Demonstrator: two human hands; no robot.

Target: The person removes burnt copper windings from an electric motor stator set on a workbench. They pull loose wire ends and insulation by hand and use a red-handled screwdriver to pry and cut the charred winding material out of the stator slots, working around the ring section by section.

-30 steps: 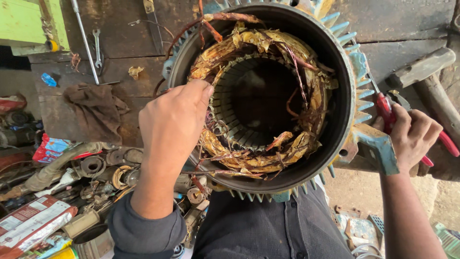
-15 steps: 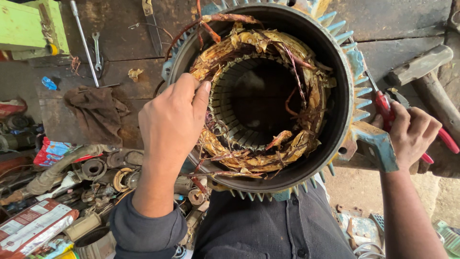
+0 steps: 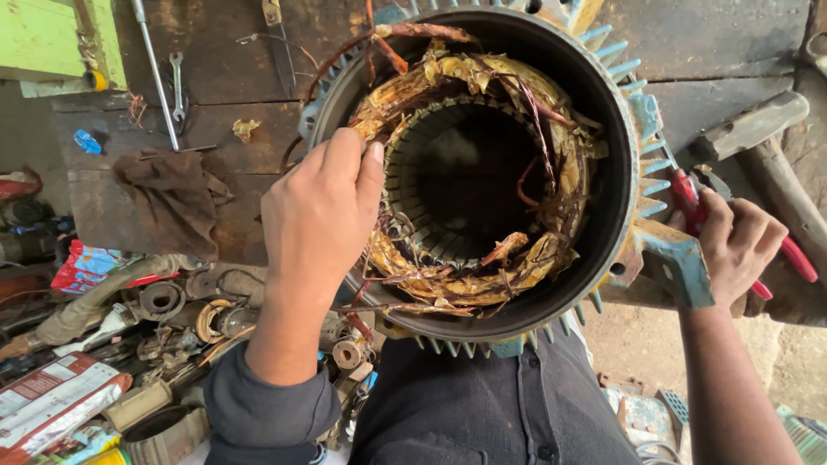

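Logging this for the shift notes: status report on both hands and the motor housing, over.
Left hand gripping copper windings at stator rim. Right hand shut on red-handled pliers beside housing foot. Loose winding strands cross the bore; hammer lies apart.

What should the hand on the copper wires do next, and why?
Probably pinch and lift a wire. The left hand already rests on the copper winding inside the motor stator housing, and the right hand holds red-handled pliers out at the side, not on the wires.
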